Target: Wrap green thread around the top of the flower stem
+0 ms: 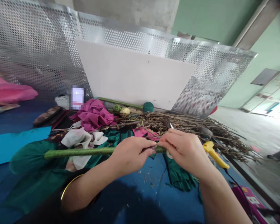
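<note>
A long stem wrapped in green lies across in front of me, with gathered dark green fabric at its left end. My left hand is closed around the stem, thumb and forefinger pinched near its right part. My right hand is closed at the right part of the stem, its fingertips meeting those of my left hand. What lies between the fingertips is too small to make out. A thin green strand runs down toward the fingers. A silver metal tip shows just above my right hand; its kind is unclear.
Dried twigs spread behind my hands. A yellow glue gun with a black cord lies right. Magenta cloth, white cloth and a blue sheet lie left. A perforated metal panel stands behind the blue table.
</note>
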{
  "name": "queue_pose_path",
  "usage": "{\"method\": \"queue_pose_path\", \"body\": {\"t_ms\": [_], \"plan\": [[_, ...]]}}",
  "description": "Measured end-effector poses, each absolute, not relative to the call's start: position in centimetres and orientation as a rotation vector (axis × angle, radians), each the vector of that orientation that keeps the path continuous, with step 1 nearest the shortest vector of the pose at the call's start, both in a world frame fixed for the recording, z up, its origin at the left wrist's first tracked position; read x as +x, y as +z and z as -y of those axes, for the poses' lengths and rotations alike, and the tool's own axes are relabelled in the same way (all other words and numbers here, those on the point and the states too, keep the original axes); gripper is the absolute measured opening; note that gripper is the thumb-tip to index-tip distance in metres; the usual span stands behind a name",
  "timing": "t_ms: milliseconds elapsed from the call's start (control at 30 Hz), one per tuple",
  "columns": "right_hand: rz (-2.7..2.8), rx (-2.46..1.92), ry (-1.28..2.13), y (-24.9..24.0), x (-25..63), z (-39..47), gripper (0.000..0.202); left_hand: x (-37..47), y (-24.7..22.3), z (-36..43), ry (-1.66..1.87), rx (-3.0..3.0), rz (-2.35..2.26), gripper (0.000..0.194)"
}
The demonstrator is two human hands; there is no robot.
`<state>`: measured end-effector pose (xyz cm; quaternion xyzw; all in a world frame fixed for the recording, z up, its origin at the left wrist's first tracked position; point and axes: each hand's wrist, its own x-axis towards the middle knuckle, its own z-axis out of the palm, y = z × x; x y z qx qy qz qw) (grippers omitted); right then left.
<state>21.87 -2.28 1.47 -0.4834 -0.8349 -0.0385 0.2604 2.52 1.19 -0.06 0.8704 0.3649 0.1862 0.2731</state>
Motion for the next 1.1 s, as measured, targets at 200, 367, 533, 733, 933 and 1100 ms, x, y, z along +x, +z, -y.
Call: {"method": "queue_pose_path", "body": {"t_ms": [200,367,533,733,933,1100], "plan": [[2.170,-1.269,-0.800,1.2,20.0,3.5,0.033,2.1,-0.4,-1.4,0.727,2.423,-1.089,0.031],[2.084,-1.266,-0.919,0.5,18.6,3.9,0.028,1.6,0.2,-1.4,0.790,2.429,-1.147,0.033],[2.007,-1.328,-0.872,-0.8,17.3,4.0,0.028,1.3,0.5,-1.4,0.824,2.431,-1.162,0.033],[1.955,-1.314,-0.846,-0.9,16.5,3.9,0.034,1.3,0.6,-1.2,0.783,2.471,-1.203,0.029],[2.035,-1.183,-0.755,-1.1,17.0,3.5,0.031,0.6,2.1,-1.1,0.757,2.230,-1.249,0.022],[2.067,-1.045,-0.838,-1.9,17.4,3.3,0.023,-0.1,2.6,-1.3,0.757,2.073,-1.116,0.017]]}}
